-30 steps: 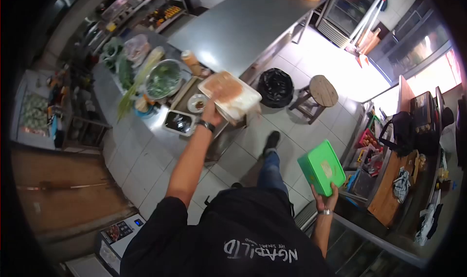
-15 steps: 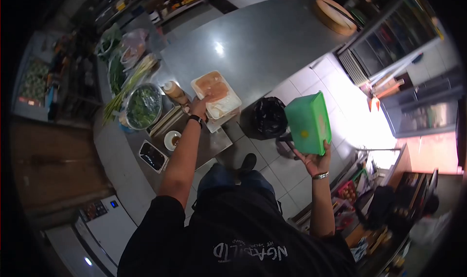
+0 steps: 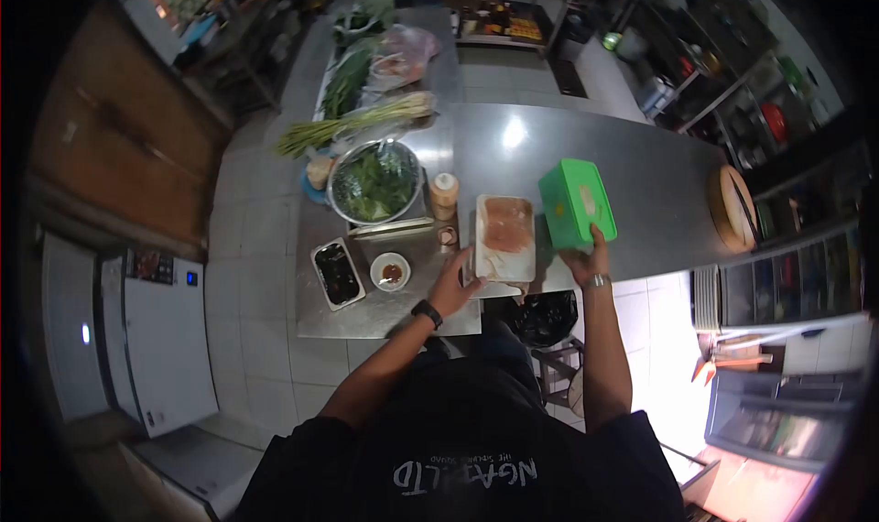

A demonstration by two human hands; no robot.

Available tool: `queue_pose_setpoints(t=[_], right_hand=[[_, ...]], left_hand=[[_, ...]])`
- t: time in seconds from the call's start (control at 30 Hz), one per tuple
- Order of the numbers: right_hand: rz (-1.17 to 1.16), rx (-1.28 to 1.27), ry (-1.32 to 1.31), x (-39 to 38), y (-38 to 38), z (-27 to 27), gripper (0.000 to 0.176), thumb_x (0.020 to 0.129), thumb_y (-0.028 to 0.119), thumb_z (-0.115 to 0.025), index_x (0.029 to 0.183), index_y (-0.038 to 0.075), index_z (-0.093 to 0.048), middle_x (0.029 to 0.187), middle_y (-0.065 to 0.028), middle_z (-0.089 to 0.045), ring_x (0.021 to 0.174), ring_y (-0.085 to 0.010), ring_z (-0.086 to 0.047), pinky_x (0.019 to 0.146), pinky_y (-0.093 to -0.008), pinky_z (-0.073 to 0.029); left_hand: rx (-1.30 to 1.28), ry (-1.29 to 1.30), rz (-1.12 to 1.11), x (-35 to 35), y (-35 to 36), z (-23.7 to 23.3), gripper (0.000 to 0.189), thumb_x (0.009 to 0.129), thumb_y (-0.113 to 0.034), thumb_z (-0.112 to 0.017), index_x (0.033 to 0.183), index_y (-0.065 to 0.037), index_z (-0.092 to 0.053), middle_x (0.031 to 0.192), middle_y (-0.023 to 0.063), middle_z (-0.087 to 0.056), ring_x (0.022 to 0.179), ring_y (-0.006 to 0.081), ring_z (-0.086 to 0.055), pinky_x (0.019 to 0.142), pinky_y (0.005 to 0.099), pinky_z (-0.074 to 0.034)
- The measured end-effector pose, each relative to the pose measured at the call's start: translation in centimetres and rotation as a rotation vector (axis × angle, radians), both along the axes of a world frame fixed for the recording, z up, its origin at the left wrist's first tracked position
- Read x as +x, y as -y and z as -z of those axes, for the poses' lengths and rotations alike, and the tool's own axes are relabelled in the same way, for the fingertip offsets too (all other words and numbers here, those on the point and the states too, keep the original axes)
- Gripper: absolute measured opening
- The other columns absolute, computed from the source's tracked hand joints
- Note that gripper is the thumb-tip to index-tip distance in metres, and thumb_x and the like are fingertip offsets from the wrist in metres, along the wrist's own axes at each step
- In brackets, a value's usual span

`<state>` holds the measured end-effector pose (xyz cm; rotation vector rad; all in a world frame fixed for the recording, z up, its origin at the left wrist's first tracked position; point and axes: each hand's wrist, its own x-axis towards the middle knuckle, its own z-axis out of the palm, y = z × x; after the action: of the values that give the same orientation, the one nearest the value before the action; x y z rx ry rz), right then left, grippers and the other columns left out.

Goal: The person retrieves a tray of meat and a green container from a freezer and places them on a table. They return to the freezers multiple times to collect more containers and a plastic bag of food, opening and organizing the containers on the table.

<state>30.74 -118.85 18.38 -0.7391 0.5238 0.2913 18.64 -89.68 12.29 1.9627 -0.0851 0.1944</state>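
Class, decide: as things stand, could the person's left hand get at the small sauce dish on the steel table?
Probably yes. The left hand grips the white tray, and the sauce dish sits just beside it on the steel table with nothing between; it would have to let go first.

So we had both arms stretched forward, left hand (image 3: 455,288) gripping the near corner of the tray (image 3: 505,238), right hand (image 3: 586,264) just right of it, fingers clamped shut.
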Motion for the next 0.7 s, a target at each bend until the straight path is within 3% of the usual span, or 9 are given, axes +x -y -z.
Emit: queue_pose_setpoints(t=[0.1, 0.23, 0.37, 0.43, 0.5, 0.53, 0.6, 0.63, 0.7], right_hand=[[-0.09, -0.004, 0.08, 8.3, -4.6, 0.3, 0.073, 0.081, 0.04, -0.065, 0.138, 0.011, -0.031, 0.135, -0.0188, -0.042, 0.124, -0.0377, -0.042, 0.099, -0.0583, -0.038], [-0.141, -0.085, 0.041, 17.2, -10.1, 1.1, 0.067, 0.084, 0.043, -0.06, 0.138, 0.01, -0.035, 0.136, -0.0161, -0.043, 0.123, -0.0361, -0.042, 0.101, -0.0572, -0.035], [-0.122, -0.026, -0.017, 21.5, -14.0, 5.9, 0.072, 0.079, 0.04, -0.069, 0.136, 0.009, -0.037, 0.134, -0.0163, -0.045, 0.124, -0.0345, -0.042, 0.098, -0.0593, -0.035], [-0.064, -0.046, -0.029, 20.9, -15.7, 5.3, 0.077, 0.076, 0.04, -0.073, 0.135, 0.006, -0.038, 0.133, -0.0175, -0.045, 0.124, -0.0345, -0.042, 0.096, -0.0612, -0.037], [0.045, -0.536, -0.317, 17.6, -16.2, 0.6, 0.096, 0.067, 0.045, -0.081, 0.135, -0.005, -0.035, 0.126, -0.0196, -0.049, 0.123, -0.0336, -0.042, 0.097, -0.0558, -0.038], [0.036, -0.532, -0.318, 17.9, -15.6, 0.8, 0.096, 0.067, 0.045, -0.081, 0.135, -0.005, -0.035, 0.126, -0.0196, -0.049, 0.123, -0.0336, -0.042, 0.097, -0.0558, -0.038], [0.433, -1.176, 0.48, 19.1, -14.3, 1.1, 0.108, 0.061, 0.052, -0.082, 0.132, -0.013, -0.034, 0.127, -0.025, -0.048, 0.124, -0.0366, -0.041, 0.099, -0.049, -0.038], [0.414, -1.17, 0.476, 20.7, -13.6, 0.9, 0.108, 0.061, 0.052, -0.082, 0.132, -0.013, -0.034, 0.127, -0.025, -0.048, 0.124, -0.0366, -0.041, 0.099, -0.049, -0.038], [-0.075, -1.575, 0.574, 27.9, -12.2, -0.2, 0.111, 0.061, 0.055, -0.08, 0.133, -0.014, -0.031, 0.127, -0.0325, -0.046, 0.124, -0.039, -0.044, 0.101, -0.0439, -0.04]], left_hand=[[0.031, -0.01, -0.054, -1.6, 0.0, -1.5, 0.068, 0.079, -0.02, -0.072, 0.137, -0.005, -0.039, 0.132, 0.0211, -0.045, 0.124, 0.0351, -0.043, 0.103, 0.0404, -0.035], [0.018, -0.026, -0.113, -0.3, 0.1, -3.3, 0.068, 0.08, -0.023, -0.071, 0.138, -0.007, -0.039, 0.132, 0.0201, -0.045, 0.123, 0.0328, -0.044, 0.102, 0.0399, -0.036], [0.015, -0.076, -0.179, 3.5, 0.5, -5.4, 0.068, 0.081, -0.024, -0.07, 0.138, -0.006, -0.038, 0.132, 0.0197, -0.045, 0.122, 0.0308, -0.045, 0.1, 0.0388, -0.038], [0.089, -0.136, -0.16, 5.9, 1.0, -6.4, 0.069, 0.081, -0.025, -0.07, 0.139, -0.006, -0.037, 0.134, 0.0197, -0.044, 0.121, 0.0295, -0.047, 0.098, 0.0377, -0.04], [0.075, -0.083, -0.188, 8.4, 1.9, -6.4, 0.072, 0.08, -0.026, -0.07, 0.139, -0.005, -0.035, 0.134, 0.0188, -0.044, 0.12, 0.03, -0.047, 0.099, 0.039, -0.039], [0.1, -0.053, -0.192, 9.7, 2.3, -7.1, 0.073, 0.079, -0.027, -0.071, 0.14, -0.005, -0.035, 0.135, 0.0192, -0.044, 0.122, 0.0315, -0.045, 0.101, 0.04, -0.037], [0.118, -0.031, -0.173, 12.6, 3.0, -7.5, 0.08, 0.077, -0.031, -0.072, 0.141, -0.005, -0.031, 0.139, 0.0237, -0.036, 0.131, 0.0369, -0.035, 0.107, 0.0428, -0.031], [0.124, -0.044, -0.186, 13.9, 3.7, -7.9, 0.08, 0.077, -0.031, -0.072, 0.141, -0.005, -0.031, 0.139, 0.0237, -0.036, 0.131, 0.0369, -0.035, 0.107, 0.0428, -0.031], [0.249, -0.044, -0.205, 18.0, 4.9, -9.3, 0.092, 0.074, -0.032, -0.075, 0.143, -0.002, -0.023, 0.141, 0.0297, -0.026, 0.133, 0.045, -0.025, 0.109, 0.0471, -0.026]])
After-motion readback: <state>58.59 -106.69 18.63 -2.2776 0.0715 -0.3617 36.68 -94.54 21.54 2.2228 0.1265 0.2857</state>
